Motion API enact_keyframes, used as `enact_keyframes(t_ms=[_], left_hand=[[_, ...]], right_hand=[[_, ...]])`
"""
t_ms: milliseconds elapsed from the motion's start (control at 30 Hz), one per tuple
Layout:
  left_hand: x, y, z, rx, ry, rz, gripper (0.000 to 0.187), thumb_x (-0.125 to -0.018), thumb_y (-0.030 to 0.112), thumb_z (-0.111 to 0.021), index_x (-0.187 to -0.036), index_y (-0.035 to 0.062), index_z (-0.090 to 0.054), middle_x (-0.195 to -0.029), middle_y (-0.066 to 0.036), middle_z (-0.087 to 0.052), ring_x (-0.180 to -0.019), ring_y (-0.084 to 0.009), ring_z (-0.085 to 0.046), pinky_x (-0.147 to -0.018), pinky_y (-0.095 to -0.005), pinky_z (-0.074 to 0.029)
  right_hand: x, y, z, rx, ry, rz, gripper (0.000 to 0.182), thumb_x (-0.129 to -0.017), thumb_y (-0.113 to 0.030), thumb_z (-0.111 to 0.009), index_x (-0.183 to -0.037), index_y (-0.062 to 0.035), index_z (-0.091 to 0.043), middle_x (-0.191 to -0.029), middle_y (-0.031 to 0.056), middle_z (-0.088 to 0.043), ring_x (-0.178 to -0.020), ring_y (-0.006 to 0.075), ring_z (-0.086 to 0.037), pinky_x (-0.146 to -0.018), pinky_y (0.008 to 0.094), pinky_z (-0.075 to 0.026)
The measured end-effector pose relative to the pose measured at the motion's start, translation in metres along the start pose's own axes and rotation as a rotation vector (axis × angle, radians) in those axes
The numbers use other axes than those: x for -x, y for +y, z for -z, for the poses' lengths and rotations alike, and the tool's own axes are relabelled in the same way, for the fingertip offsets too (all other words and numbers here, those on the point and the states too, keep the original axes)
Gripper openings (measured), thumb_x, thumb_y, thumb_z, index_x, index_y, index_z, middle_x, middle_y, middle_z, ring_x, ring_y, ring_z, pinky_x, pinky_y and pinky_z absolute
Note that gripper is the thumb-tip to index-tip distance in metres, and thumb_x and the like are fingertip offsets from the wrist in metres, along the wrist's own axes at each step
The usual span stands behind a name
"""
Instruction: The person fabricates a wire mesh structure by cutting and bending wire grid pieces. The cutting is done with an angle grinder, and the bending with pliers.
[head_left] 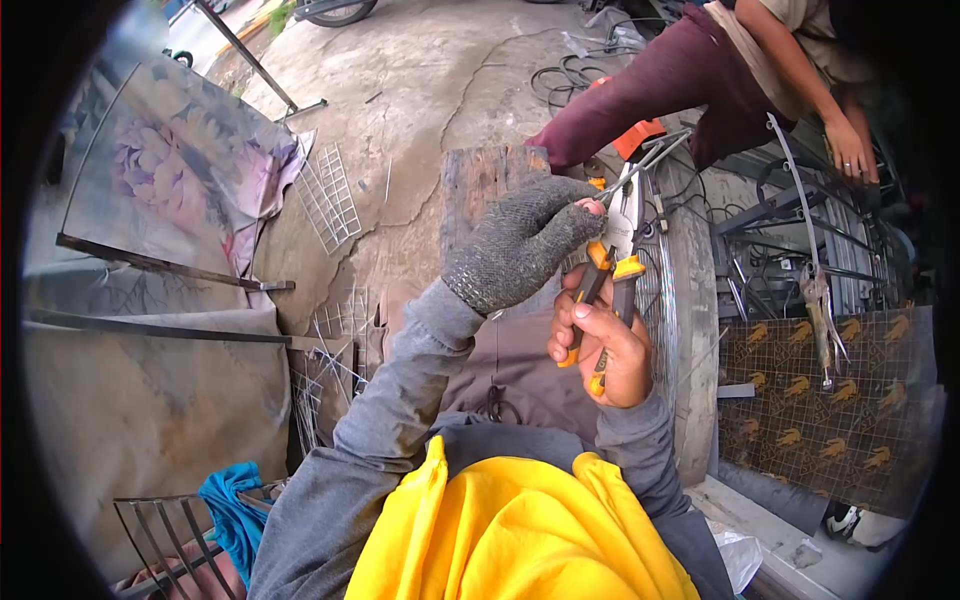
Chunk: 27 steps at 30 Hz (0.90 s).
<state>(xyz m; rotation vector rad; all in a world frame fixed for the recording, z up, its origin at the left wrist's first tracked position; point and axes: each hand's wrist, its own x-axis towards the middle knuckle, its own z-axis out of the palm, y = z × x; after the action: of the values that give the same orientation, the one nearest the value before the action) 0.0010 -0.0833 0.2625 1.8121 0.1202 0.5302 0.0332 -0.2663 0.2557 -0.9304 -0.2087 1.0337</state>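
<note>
My left hand [525, 240], in a dark grey knitted glove with bare fingertips, pinches thin metal rods [660, 155] that slant up to the right. Bare and ungloved, my right hand [608, 345] is closed around the black and yellow handles of pliers [625, 225]. The pliers point upward, their jaws close beside the left fingertips and the rods. Whether the jaws touch the rods I cannot tell. A worn wooden board [475, 185] lies below and behind my left hand.
A co-worker in maroon trousers [650, 85] is at the upper right, one hand [848, 150] near metal frames. Wire mesh [330, 195] lies on the ground at left, beside a floral sheet [185, 160]. A patterned panel [830, 400] is at right.
</note>
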Motion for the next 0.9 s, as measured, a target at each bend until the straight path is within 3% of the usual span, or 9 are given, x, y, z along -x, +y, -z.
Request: enact_keyframes(t_ms=[167,233,433,500,567,667,767,833,900], left_hand=[[0.002,-0.004,0.001,-0.061,-0.006,-0.025,0.028,-0.102,0.029,-0.062,-0.112,0.0044,-0.071,-0.098,-0.015,-0.071,-0.092,-0.0285,-0.067,-0.083,-0.0398,-0.051],[0.001,-0.006,0.002,-0.068,0.107,0.005,0.028,-0.103,0.030,-0.059,-0.111,0.0050,-0.071,-0.096,-0.015,-0.070,-0.089,-0.0301,-0.067,-0.081,-0.0406,-0.051],[-0.002,-0.012,0.002,0.022,0.252,0.050,0.035,-0.105,0.034,-0.057,-0.104,0.0005,-0.069,-0.088,-0.015,-0.068,-0.080,-0.0246,-0.065,-0.073,-0.0357,-0.051],[-0.003,-0.016,0.009,0.069,0.234,0.096,0.038,-0.106,0.036,-0.055,-0.105,-0.0010,-0.067,-0.090,-0.011,-0.068,-0.080,-0.0194,-0.065,-0.075,-0.0329,-0.053],[-0.001,-0.016,0.012,0.120,0.212,0.151,0.042,-0.107,0.038,-0.053,-0.106,-0.0025,-0.065,-0.093,-0.008,-0.067,-0.081,-0.0143,-0.064,-0.076,-0.0300,-0.054],[0.001,-0.012,0.016,0.155,0.269,0.152,0.046,-0.107,0.040,-0.053,-0.108,-0.0041,-0.064,-0.095,-0.011,-0.068,-0.085,-0.0168,-0.067,-0.080,-0.0322,-0.057],[0.003,-0.006,0.015,0.221,0.268,0.173,0.046,-0.107,0.040,-0.053,-0.109,-0.0046,-0.064,-0.096,-0.011,-0.068,-0.086,-0.0171,-0.067,-0.080,-0.0327,-0.057],[0.004,-0.003,0.012,0.241,0.272,0.171,0.041,-0.107,0.036,-0.054,-0.109,-0.0035,-0.065,-0.092,-0.008,-0.067,-0.081,-0.0152,-0.065,-0.075,-0.0310,-0.055],[0.005,-0.004,0.012,0.264,0.277,0.171,0.036,-0.107,0.032,-0.055,-0.110,-0.0024,-0.065,-0.087,-0.006,-0.067,-0.077,-0.0132,-0.063,-0.071,-0.0293,-0.052]], right_hand=[[0.001,-0.009,0.000,0.228,0.062,0.016,0.048,-0.095,-0.016,-0.059,-0.137,0.0019,-0.046,-0.109,0.0145,-0.060,-0.091,0.0215,-0.061,-0.082,0.0412,-0.056],[0.002,-0.011,0.001,0.496,0.182,0.213,0.043,-0.096,-0.018,-0.061,-0.134,0.0015,-0.055,-0.101,0.0089,-0.063,-0.088,0.0212,-0.065,-0.078,0.0342,-0.057],[0.017,-0.023,0.017,1.295,0.375,0.478,0.039,-0.098,-0.023,-0.068,-0.127,0.0017,-0.059,-0.088,0.0176,-0.069,-0.075,0.0272,-0.070,-0.073,0.0381,-0.054],[0.019,-0.020,0.029,1.247,0.295,0.524,0.036,-0.099,-0.022,-0.066,-0.125,0.0018,-0.060,-0.090,0.0168,-0.071,-0.075,0.0268,-0.071,-0.069,0.0375,-0.053],[0.026,-0.015,0.041,0.970,0.231,0.294,0.042,-0.100,-0.029,-0.065,-0.130,-0.0007,-0.057,-0.096,0.0170,-0.072,-0.077,0.0250,-0.072,-0.068,0.0370,-0.054],[0.033,0.005,0.052,-0.243,-0.117,-0.054,0.061,-0.099,-0.037,-0.064,-0.145,-0.0040,-0.041,-0.099,0.0154,-0.063,-0.062,0.0211,-0.065,-0.060,0.0285,-0.054],[0.030,0.033,0.045,-0.722,-0.416,-0.093,0.064,-0.096,-0.035,-0.065,-0.146,-0.0050,-0.037,-0.108,0.0152,-0.059,-0.061,0.0172,-0.062,-0.062,0.0276,-0.053],[0.026,0.032,0.041,-0.597,-0.464,-0.073,0.070,-0.095,-0.037,-0.066,-0.147,-0.0035,-0.033,-0.115,0.0137,-0.054,-0.068,0.0167,-0.061,-0.066,0.0286,-0.052],[0.029,0.029,0.027,-0.196,-0.138,-0.057,0.068,-0.096,-0.034,-0.065,-0.149,-0.0044,-0.033,-0.113,0.0117,-0.055,-0.083,0.0171,-0.062,-0.072,0.0307,-0.053]])
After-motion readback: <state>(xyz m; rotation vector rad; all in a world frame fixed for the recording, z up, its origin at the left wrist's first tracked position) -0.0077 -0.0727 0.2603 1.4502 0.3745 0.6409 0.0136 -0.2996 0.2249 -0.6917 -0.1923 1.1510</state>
